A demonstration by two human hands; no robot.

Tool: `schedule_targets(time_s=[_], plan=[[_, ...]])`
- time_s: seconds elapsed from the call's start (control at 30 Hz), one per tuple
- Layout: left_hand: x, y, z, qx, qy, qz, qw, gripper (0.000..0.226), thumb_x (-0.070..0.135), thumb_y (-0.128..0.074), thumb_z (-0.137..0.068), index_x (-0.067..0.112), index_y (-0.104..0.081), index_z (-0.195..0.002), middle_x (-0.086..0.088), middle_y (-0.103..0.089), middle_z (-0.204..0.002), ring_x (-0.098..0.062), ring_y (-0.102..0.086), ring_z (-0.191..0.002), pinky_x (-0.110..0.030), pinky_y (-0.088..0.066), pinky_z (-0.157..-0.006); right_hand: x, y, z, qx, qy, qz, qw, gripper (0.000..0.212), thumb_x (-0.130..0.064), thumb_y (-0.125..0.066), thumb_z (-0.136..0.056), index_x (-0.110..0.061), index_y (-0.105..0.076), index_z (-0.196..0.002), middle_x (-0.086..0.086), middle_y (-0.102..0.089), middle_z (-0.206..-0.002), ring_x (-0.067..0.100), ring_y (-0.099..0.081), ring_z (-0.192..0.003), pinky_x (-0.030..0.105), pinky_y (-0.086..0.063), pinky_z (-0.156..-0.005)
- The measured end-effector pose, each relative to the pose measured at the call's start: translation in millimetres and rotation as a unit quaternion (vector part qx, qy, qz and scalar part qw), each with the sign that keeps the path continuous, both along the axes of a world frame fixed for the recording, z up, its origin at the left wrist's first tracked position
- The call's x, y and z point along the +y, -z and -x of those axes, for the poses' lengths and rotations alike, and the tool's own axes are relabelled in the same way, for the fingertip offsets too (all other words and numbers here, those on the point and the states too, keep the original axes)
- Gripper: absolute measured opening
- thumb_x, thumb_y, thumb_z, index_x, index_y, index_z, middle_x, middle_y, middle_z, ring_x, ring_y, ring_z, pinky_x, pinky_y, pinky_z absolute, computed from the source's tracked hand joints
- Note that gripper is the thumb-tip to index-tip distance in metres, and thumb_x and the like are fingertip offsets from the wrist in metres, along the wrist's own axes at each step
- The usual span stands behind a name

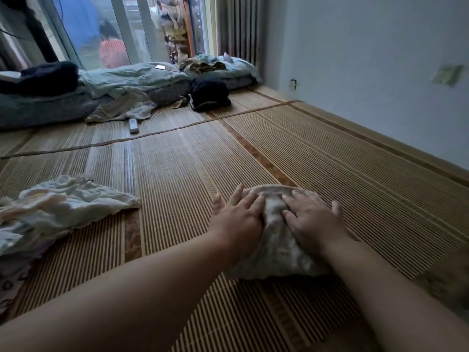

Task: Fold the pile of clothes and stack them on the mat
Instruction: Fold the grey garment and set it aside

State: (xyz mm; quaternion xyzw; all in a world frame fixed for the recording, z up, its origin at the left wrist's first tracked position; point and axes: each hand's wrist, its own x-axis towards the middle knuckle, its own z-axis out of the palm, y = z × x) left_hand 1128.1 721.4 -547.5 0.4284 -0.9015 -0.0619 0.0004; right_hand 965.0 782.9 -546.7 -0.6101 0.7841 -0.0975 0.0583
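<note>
While a folded beige garment point(276, 240) lies on the woven mat point(330, 161), it is pressed flat from the head view by both hands — the left hand point(241, 219) is laid open along its left side with the fingers spread, and the right hand point(311, 215) is laid open on its right side, palm down. Nothing is gripped by either hand; the cloth is merely held down under the palms. The far edge of the garment is rounded and slightly raised, and its near corner is partly hidden by the right forearm

The step in hand is judged to be the smoothing of a finished fold. It would be done well if pressure were spread outward from the middle toward the edges, so that trapped air and creases are pushed out rather than bunched up. The raised far edge should be flattened last, and the sides squared so that later pieces can be stacked evenly on top

A pile of unfolded clothes point(50, 214) — pale, crumpled — is seen well apart to the left on the same mat, so most of the task is judged to remain
</note>
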Motion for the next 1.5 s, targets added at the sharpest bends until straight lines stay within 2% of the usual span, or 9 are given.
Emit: schedule_targets(time_s=[0.17,0.33,0.47,0.67,0.77,0.93,1.27,1.37,1.5], plan=[[-28,13,4,-0.017,-0.053,-0.156,0.986,0.06,0.041,-0.032,-0.094,0.029,-0.017,-0.151,0.005,-0.017,-0.16,-0.022,-0.019,-0.146,-0.051,-0.022,-0.115,-19,6,9,-0.055,0.01,-0.106,0.993,0.051,-0.047,-0.024,-0.099,-0.037,-0.022,-0.149,-0.013,-0.015,-0.159,0.012,-0.01,-0.147,0.06,-0.006,-0.112],[-38,17,-6,0.015,-0.034,-0.213,0.976,0.058,0.036,-0.039,-0.091,0.029,-0.029,-0.148,0.007,-0.018,-0.159,-0.022,-0.027,-0.142,-0.042,-0.025,-0.116,-24,2,10,-0.074,0.01,-0.136,0.988,0.053,-0.048,-0.024,-0.098,-0.036,-0.02,-0.15,-0.01,-0.011,-0.16,0.014,-0.007,-0.147,0.061,-0.007,-0.112],[-23,14,-17,0.139,-0.09,-0.273,0.947,0.069,0.05,-0.045,-0.088,0.031,-0.021,-0.151,-0.001,-0.017,-0.159,-0.025,-0.023,-0.144,-0.041,-0.021,-0.118,-13,-7,7,-0.149,0.084,-0.002,0.985,0.071,-0.056,-0.05,-0.086,-0.03,-0.027,-0.148,0.006,-0.028,-0.154,0.028,-0.033,-0.137,0.049,-0.031,-0.109],[10,9,-16,0.346,-0.36,-0.43,0.752,0.084,0.056,-0.07,-0.062,0.017,-0.043,-0.132,-0.011,-0.06,-0.117,-0.029,-0.064,-0.1,-0.042,-0.056,-0.084,-10,-22,5,-0.4,0.323,-0.043,0.857,0.115,-0.06,-0.084,-0.052,-0.002,-0.031,-0.136,0.024,-0.052,-0.124,0.039,-0.058,-0.105,0.046,-0.052,-0.086],[10,1,-18,0.363,-0.35,-0.529,0.683,0.053,0.039,-0.072,-0.076,0.012,-0.053,-0.118,-0.014,-0.067,-0.107,-0.03,-0.068,-0.093,-0.046,-0.057,-0.082,-4,-31,9,-0.489,0.297,-0.04,0.819,0.067,-0.041,-0.081,-0.069,0.003,-0.058,-0.114,0.019,-0.064,-0.085,0.029,-0.063,-0.073,0.031,-0.05,-0.057],[4,-11,-37,0.368,-0.315,-0.604,0.632,0.055,0.033,-0.071,-0.081,0.013,-0.048,-0.128,-0.017,-0.067,-0.11,-0.033,-0.069,-0.094,-0.048,-0.057,-0.081,0,-56,6,-0.489,0.194,0.016,0.85,0.024,-0.019,-0.075,-0.079,-0.006,-0.065,-0.096,0.016,-0.07,-0.085,0.03,-0.068,-0.075,0.031,-0.057,-0.06],[-36,-43,-87,0.519,-0.265,-0.512,0.632,0.032,0.028,-0.047,-0.098,0.005,-0.062,-0.115,-0.017,-0.072,-0.102,-0.028,-0.07,-0.086,-0.034,-0.057,-0.071,-64,-122,-45,-0.541,0.066,0.036,0.838,0.007,-0.013,-0.065,-0.087,-0.013,-0.061,-0.092,0.015,-0.072,-0.089,0.027,-0.07,-0.077,0.034,-0.055,-0.06],[-58,-59,-109,0.52,-0.269,-0.493,0.644,0.034,0.032,-0.045,-0.098,0.005,-0.06,-0.112,-0.016,-0.07,-0.09,-0.027,-0.069,-0.077,-0.035,-0.056,-0.068,-97,-123,-68,-0.565,0.064,0.014,0.823,0.008,-0.015,-0.06,-0.091,-0.007,-0.06,-0.09,0.014,-0.07,-0.082,0.021,-0.069,-0.057,0.028,-0.052,-0.042],[-95,-61,-140,0.533,-0.3,-0.436,0.661,0.034,0.035,-0.048,-0.097,0.006,-0.056,-0.112,-0.02,-0.069,-0.093,-0.031,-0.069,-0.078,-0.04,-0.057,-0.067,-149,-97,-99,-0.61,0.051,0.034,0.79,0.026,-0.017,-0.06,-0.092,-0.006,-0.06,-0.115,0.017,-0.071,-0.093,0.025,-0.07,-0.071,0.033,-0.057,-0.053]])
